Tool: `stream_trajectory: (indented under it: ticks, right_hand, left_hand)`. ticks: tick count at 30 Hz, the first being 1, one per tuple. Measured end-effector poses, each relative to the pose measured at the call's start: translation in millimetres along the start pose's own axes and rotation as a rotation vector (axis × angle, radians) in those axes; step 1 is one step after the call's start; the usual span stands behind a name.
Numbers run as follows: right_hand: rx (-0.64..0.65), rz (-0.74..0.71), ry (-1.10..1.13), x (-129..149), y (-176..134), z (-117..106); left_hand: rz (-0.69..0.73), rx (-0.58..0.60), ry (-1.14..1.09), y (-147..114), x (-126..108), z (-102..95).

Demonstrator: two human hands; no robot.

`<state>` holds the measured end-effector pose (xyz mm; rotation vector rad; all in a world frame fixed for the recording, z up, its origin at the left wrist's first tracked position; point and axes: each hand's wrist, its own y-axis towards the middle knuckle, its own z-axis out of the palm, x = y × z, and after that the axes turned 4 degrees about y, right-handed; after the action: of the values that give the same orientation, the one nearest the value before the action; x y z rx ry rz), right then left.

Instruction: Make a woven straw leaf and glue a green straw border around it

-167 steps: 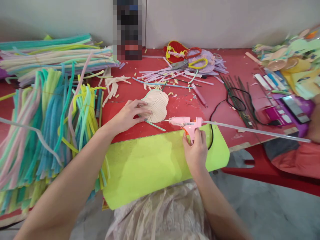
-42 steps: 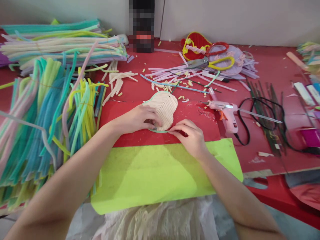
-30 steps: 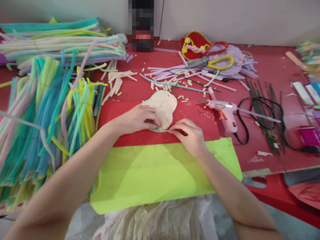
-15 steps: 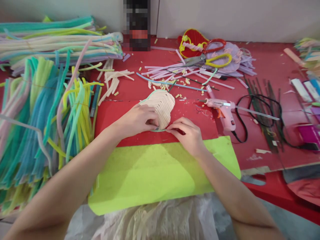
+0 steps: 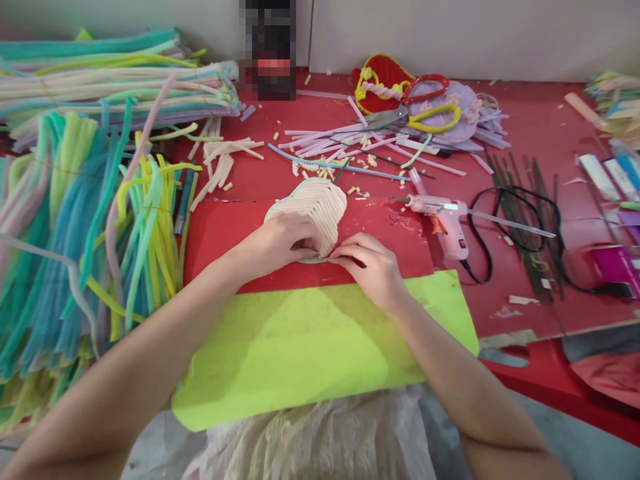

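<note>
On the red board (image 5: 220,233) lies a cream, ribbed, leaf-like piece of pipe cleaners (image 5: 330,203), with a thin dark stem at its far end and a green pipe cleaner (image 5: 311,261) along its edge. My left hand (image 5: 285,240) rests over the near left part of the piece, thumb and fingers pinched on its edge, hiding some of it. At the near right edge, the fingertips of my right hand (image 5: 370,263) pinch the end of the green pipe cleaner.
Bundles of coloured pipe cleaners (image 5: 75,200) crowd the left. A pink glue gun (image 5: 445,217) with a black cord lies right, near dark stems (image 5: 530,227). Scissors (image 5: 395,117) sit among lilac strips behind. A yellow-green sheet (image 5: 300,347) covers the table's front edge.
My left hand has shifted slightly on the piece, and more of its left edge shows. The right hand keeps its pinch. The whole view has drifted a little to the left.
</note>
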<state>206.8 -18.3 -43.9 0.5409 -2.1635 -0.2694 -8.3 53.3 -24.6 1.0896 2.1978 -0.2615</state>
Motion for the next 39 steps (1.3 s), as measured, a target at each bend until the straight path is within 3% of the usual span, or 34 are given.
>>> stream_trajectory:
  ticks: [3, 15, 39]
  right_hand:
    - [0.001, -0.001, 0.004, -0.3, 0.0, -0.1]
    - [0.001, 0.002, -0.002, -0.5, 1.1, -0.8]
    - [0.003, 0.088, 0.042, 0.0, 5.7, -4.6]
  left_hand:
    - [0.036, -0.008, -0.078, -0.2, 1.3, 2.3]
    - [0.023, -0.095, -0.044, 5.2, -1.9, 9.1]
    - [0.046, -0.042, 0.041, 4.8, 0.5, 9.5]
